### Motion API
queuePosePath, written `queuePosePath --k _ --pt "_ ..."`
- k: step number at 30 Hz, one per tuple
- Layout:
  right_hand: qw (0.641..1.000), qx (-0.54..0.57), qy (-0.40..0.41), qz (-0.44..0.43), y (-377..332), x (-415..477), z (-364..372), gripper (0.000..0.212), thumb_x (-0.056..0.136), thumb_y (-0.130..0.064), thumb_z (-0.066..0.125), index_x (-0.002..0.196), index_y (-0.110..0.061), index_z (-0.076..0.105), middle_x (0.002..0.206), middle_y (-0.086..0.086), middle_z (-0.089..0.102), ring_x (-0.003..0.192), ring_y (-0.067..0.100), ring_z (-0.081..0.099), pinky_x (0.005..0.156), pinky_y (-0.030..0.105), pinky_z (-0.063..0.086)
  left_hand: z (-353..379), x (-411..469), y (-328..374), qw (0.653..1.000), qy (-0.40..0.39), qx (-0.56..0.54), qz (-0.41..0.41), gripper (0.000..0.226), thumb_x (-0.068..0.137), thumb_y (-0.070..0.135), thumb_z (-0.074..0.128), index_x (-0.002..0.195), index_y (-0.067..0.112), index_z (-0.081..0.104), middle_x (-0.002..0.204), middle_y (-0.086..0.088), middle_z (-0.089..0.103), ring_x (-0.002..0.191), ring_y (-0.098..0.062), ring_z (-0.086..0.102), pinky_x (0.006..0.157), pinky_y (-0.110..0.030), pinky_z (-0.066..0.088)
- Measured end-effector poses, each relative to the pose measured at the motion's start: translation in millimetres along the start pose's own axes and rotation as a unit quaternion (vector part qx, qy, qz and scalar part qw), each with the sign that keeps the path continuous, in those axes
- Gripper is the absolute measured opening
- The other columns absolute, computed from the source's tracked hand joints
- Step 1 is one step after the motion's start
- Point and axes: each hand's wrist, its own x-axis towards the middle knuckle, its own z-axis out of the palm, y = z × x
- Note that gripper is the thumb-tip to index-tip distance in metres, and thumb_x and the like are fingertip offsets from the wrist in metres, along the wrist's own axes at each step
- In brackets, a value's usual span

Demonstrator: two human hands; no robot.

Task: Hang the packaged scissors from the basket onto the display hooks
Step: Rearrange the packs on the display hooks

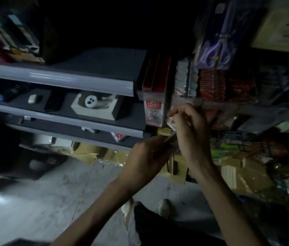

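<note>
At far left: grey shelves [56, 80], three tiers, dim. The middle tier carries a white fitting [89, 101] in an open box.

Centre-left, at the shelf end: red-and-white carton [153, 108], upright.

Centre, low: left hand [147, 157], palm up, fingers curled round the underside of a bundle of flat packs [165, 131]. These are probably the packaged scissors, but blur hides the contents. Yellow card edges show at the far end. The long axis appears to run from the left palm up and away toward the shelving.

Centre, just right: right hand [188, 125], above the bundle, fingertips pinching its top pack at the far corner.

Upper right: purple scissors pack [214, 45], already hung, well above and to the right of both hands. The hook itself cannot be made out.

Basket: not identifiable in view.

Judgement: the hanging place lies up and rightward, and the right hand is the nearer. The top pack would need lifting clear and turning upright, hang-hole uppermost, while the left hand steadies the rest.
</note>
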Motion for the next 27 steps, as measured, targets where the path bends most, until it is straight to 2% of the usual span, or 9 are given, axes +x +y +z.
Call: queuePosePath --k 2,5,9,13,15,17,20,24,27 --pt "0.998 -0.031 -0.042 -0.026 0.5 -2.5 -2.1 0.011 0.091 -0.028 0.058 0.093 -0.023 0.067 0.095 -0.008 0.063 0.089 0.001 0.06 0.069 0.007 0.043 -0.9 -10.6 -15.8 0.998 0.001 -0.048 -0.051 0.003 0.1 0.031 0.071 0.102 0.032 0.073 0.08 0.014 0.072 0.069 -0.004 0.068 0.057 -0.023 0.046" --pt "0.997 -0.057 -0.039 -0.026 1.4 5.2 -17.3 0.008 0.099 -0.026 0.062 0.105 -0.024 0.067 0.099 -0.018 0.065 0.091 -0.004 0.062 0.073 0.008 0.046 -10.6 -26.2 -35.8 0.971 0.002 -0.185 -0.154 0.013 0.099 0.011 0.072 0.099 0.024 0.074 0.083 0.009 0.077 0.076 -0.006 0.072 0.067 -0.021 0.054" --pt "0.996 -0.087 -0.003 0.009 4.2 11.2 -36.4 0.016 0.101 -0.035 0.063 0.097 -0.021 0.068 0.087 -0.002 0.068 0.079 0.01 0.064 0.068 0.029 0.05 -22.1 -46.0 -47.3 0.902 0.003 -0.375 -0.216 0.021 0.097 0.009 0.063 0.117 0.002 0.069 0.106 -0.015 0.078 0.095 -0.029 0.076 0.079 -0.037 0.062" --pt "0.98 -0.076 -0.141 0.116 6.7 11.4 -33.0 0.052 0.095 -0.065 0.058 0.096 -0.014 0.071 0.095 0.016 0.072 0.089 0.029 0.07 0.084 0.042 0.057 -25.0 -54.6 -51.4 0.859 0.008 -0.453 -0.241 0.026 0.1 0.012 0.06 0.123 0.001 0.064 0.118 -0.021 0.074 0.101 -0.032 0.074 0.082 -0.036 0.062" --pt "0.965 -0.054 -0.209 0.147 3.0 5.0 -21.8 0.051 0.089 -0.07 0.058 0.102 -0.024 0.075 0.098 -0.001 0.076 0.093 0.011 0.071 0.085 0.037 0.055 -22.5 -55.5 -52.0 0.856 0.004 -0.463 -0.229 0.027 0.101 0.014 0.062 0.125 0.002 0.065 0.12 -0.022 0.074 0.102 -0.033 0.074 0.083 -0.036 0.061" --pt "0.965 -0.022 -0.228 0.126 -0.7 -1.6 -7.0 0.031 0.09 -0.056 0.067 0.102 -0.029 0.075 0.097 -0.014 0.077 0.089 -0.004 0.07 0.079 0.028 0.051 -19.5 -56.8 -51.9 0.862 -0.006 -0.462 -0.21 0.031 0.098 0.013 0.063 0.127 0.002 0.066 0.122 -0.023 0.074 0.103 -0.034 0.074 0.085 -0.039 0.06" --pt "0.98 0.009 -0.187 0.07 -1.2 -4.1 5.3 0.005 0.094 -0.031 0.074 0.092 -0.027 0.074 0.094 -0.012 0.077 0.091 0.003 0.073 0.085 0.031 0.054 -17.1 -57.8 -50.1 0.887 -0.012 -0.421 -0.188 0.03 0.098 0.015 0.066 0.125 0.003 0.068 0.121 -0.021 0.075 0.104 -0.034 0.074 0.086 -0.038 0.059" --pt "0.983 0.038 -0.172 0.059 -0.9 0.8 -0.9 0.005 0.095 -0.027 0.075 0.092 -0.023 0.075 0.095 -0.006 0.078 0.094 0.01 0.074 0.09 0.04 0.058 -25.2 -50.6 -39.6 0.924 0.002 -0.349 -0.153 0.034 0.099 0.029 0.07 0.124 0.006 0.071 0.121 -0.011 0.077 0.11 -0.03 0.074 0.092 -0.042 0.061" --pt "0.983 0.046 -0.169 0.048 -1.5 6.2 -9.8 0.004 0.095 -0.024 0.074 0.092 -0.022 0.075 0.094 -0.004 0.078 0.094 0.012 0.074 0.085 0.035 0.056 -33.5 -35.1 -28.2 0.943 0.038 -0.311 -0.11 0.027 0.105 0.021 0.063 0.126 0.005 0.068 0.121 -0.009 0.076 0.109 -0.026 0.075 0.092 -0.042 0.061"
